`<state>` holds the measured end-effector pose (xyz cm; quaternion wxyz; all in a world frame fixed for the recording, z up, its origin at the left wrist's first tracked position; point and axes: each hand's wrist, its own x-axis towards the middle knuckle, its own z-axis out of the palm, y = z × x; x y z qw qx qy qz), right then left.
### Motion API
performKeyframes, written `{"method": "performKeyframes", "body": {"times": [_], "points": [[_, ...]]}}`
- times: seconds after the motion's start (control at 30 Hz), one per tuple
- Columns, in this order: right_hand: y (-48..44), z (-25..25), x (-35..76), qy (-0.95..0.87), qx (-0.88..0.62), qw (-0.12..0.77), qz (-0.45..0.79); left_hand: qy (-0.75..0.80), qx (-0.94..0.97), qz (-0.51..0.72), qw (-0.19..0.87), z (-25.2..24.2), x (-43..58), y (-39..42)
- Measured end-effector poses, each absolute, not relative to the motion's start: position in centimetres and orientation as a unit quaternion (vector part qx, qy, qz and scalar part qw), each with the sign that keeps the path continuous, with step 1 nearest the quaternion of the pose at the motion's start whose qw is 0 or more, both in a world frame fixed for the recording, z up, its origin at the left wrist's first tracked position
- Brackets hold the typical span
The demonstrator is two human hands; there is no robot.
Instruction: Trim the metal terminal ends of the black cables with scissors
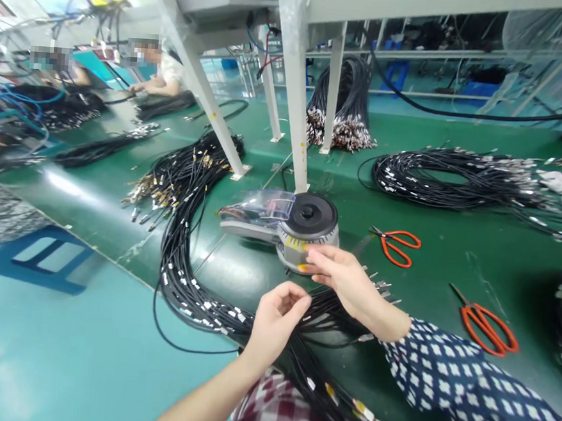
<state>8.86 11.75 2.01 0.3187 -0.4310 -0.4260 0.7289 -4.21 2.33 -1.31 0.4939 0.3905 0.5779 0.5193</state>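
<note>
My right hand (348, 282), in a navy patterned sleeve, reaches to the front of a round grey tape dispenser (309, 222) with a black top. Its fingers are stretched out and slightly apart, the tips at small yellow tape pieces (294, 242) on the dispenser's rim. Below and left of it, my left hand (278, 316) is closed, thumb and forefinger pinched together; what lies between them is too small to tell. Under both hands runs a thick bundle of black cables (198, 298) with white tags, hanging over the table edge across my lap.
Two orange-handled scissors (397, 244) lie right of the dispenser. A coiled cable bundle (418, 175) sits behind them, and another hangs near the rack (346, 103). White shelf legs (293, 96) stand on the green table (451, 248). People sit far left; a blue stool (42, 255) is below.
</note>
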Motion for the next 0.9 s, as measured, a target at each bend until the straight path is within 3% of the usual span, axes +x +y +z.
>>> {"method": "performKeyframes", "body": {"times": [0.57, 0.73, 0.9], "points": [[12.2, 4.2, 7.3, -0.402, -0.436, 0.280, 0.755, 0.614, 0.384, 0.516, 0.457, -2.4, -6.9, -1.5], [10.3, 5.9, 11.2, -0.495, -0.349, 0.277, 0.746, 0.600, 0.522, 0.440, 0.418, -1.4, -6.3, -2.1], [8.7, 4.8, 17.8, -0.530, -0.411, 0.300, 0.678, 0.520, 0.664, 0.352, 0.407, -1.1, -4.9, -1.4]]}}
